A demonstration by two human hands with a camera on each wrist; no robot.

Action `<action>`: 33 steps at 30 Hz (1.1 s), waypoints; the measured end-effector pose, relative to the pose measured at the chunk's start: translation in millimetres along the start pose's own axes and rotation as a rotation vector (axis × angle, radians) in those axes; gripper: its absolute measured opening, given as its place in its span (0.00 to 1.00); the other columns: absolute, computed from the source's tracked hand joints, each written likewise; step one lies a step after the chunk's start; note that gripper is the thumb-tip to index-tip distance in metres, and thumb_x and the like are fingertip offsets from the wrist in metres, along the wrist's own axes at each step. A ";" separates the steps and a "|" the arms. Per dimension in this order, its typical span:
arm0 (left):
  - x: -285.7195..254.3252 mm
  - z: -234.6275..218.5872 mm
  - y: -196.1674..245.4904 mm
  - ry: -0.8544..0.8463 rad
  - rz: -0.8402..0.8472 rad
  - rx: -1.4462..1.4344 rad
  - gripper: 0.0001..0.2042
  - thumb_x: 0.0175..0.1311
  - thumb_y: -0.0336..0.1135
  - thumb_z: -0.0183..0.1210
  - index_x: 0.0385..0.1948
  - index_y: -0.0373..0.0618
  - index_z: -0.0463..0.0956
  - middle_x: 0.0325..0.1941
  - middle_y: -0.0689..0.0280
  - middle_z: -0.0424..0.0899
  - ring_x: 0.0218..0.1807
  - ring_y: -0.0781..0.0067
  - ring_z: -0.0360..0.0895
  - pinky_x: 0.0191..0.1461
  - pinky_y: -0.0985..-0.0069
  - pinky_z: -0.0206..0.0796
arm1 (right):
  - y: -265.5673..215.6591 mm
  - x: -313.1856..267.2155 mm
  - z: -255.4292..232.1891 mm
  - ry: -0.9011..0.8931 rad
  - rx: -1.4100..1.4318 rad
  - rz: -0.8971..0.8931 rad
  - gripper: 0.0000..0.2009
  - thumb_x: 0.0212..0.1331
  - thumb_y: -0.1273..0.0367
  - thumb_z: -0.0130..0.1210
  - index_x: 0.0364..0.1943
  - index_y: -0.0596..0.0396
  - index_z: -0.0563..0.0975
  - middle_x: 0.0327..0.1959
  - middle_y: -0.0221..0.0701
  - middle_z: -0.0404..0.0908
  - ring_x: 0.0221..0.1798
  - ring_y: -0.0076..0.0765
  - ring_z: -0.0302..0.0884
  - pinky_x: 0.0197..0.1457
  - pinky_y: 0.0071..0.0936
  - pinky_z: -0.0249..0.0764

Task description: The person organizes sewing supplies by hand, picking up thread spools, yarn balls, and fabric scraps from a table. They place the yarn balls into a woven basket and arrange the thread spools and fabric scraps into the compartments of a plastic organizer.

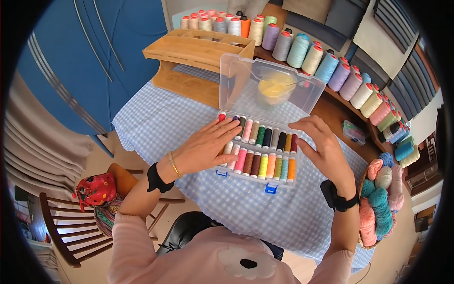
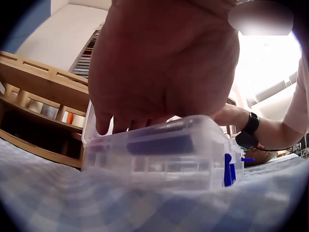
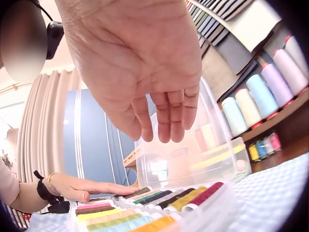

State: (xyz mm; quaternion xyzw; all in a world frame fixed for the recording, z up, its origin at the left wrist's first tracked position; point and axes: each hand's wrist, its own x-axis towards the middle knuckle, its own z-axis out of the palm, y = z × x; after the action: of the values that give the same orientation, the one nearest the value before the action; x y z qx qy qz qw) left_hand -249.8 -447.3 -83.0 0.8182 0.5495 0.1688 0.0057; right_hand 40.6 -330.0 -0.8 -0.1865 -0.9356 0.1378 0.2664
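Observation:
A clear plastic box (image 1: 283, 183) of thread spools lies on the table with its lid (image 1: 236, 80) raised at the back. Two rows of small coloured spools fill it, among them a yellow spool (image 1: 263, 165) and an orange spool (image 1: 291, 169). My left hand (image 1: 205, 144) lies flat across the box's left end, fingers straight over the spools and covering some of them. Above the right end hovers my right hand (image 1: 324, 149), its fingers relaxed and holding nothing; the right wrist view shows its palm (image 3: 140, 58) above the spools.
Behind the box stand a wooden rack (image 1: 189, 85) and a bowl with yellow contents (image 1: 275, 90). Large thread cones (image 1: 298, 49) line a curved shelf. At the right table edge is a basket of yarn (image 1: 378, 208). A small clear case (image 1: 353, 131) sits near the shelf.

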 end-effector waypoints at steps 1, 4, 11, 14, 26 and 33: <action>2.5 -1.9 -0.8 -0.035 -0.008 0.012 0.37 0.67 0.52 0.58 0.72 0.39 0.56 0.77 0.52 0.58 0.78 0.54 0.55 0.81 0.60 0.45 | -1.4 -6.9 -3.1 0.002 0.013 0.042 0.15 0.56 0.77 0.59 0.49 0.57 0.78 0.46 0.39 0.77 0.50 0.50 0.76 0.55 0.39 0.73; 9.7 -6.0 3.3 -0.039 -0.006 0.011 0.38 0.68 0.54 0.57 0.73 0.39 0.55 0.77 0.50 0.57 0.78 0.54 0.54 0.81 0.60 0.44 | -1.5 -25.7 -9.6 -0.005 -0.004 0.079 0.16 0.56 0.77 0.59 0.50 0.57 0.78 0.48 0.40 0.77 0.52 0.50 0.76 0.56 0.40 0.73; 15.1 3.2 5.2 -0.062 0.002 -0.024 0.43 0.67 0.57 0.58 0.74 0.37 0.51 0.79 0.48 0.51 0.81 0.53 0.47 0.81 0.62 0.41 | 2.5 -62.1 -9.1 -0.039 0.042 0.103 0.22 0.57 0.72 0.62 0.58 0.55 0.75 0.55 0.41 0.75 0.57 0.52 0.73 0.60 0.43 0.71; 16.3 2.8 4.1 -0.089 -0.010 -0.056 0.44 0.66 0.57 0.58 0.75 0.37 0.49 0.80 0.48 0.49 0.81 0.54 0.44 0.82 0.62 0.39 | -3.1 -74.8 7.7 -0.157 0.028 0.131 0.33 0.59 0.59 0.64 0.67 0.56 0.67 0.66 0.44 0.68 0.64 0.53 0.69 0.68 0.46 0.65; 12.5 4.0 8.1 -0.063 0.005 0.035 0.44 0.67 0.55 0.57 0.75 0.35 0.45 0.80 0.47 0.45 0.82 0.53 0.40 0.82 0.61 0.35 | -0.7 -93.5 44.5 -0.238 -0.155 0.061 0.50 0.53 0.47 0.65 0.75 0.58 0.53 0.78 0.51 0.48 0.80 0.56 0.46 0.78 0.50 0.51; -3.0 -29.9 -5.3 0.119 -0.104 -0.009 0.43 0.70 0.50 0.56 0.76 0.36 0.41 0.81 0.46 0.42 0.82 0.51 0.39 0.82 0.62 0.34 | 4.9 -62.8 5.8 -0.017 -0.041 0.123 0.42 0.63 0.55 0.60 0.75 0.55 0.53 0.77 0.50 0.49 0.78 0.59 0.50 0.78 0.47 0.51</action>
State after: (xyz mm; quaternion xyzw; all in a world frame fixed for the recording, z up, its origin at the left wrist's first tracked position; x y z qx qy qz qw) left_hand -264.1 -453.2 -56.7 0.7769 0.5900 0.2192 -0.0147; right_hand 88.2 -353.1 -35.4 -0.2476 -0.9273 0.1364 0.2455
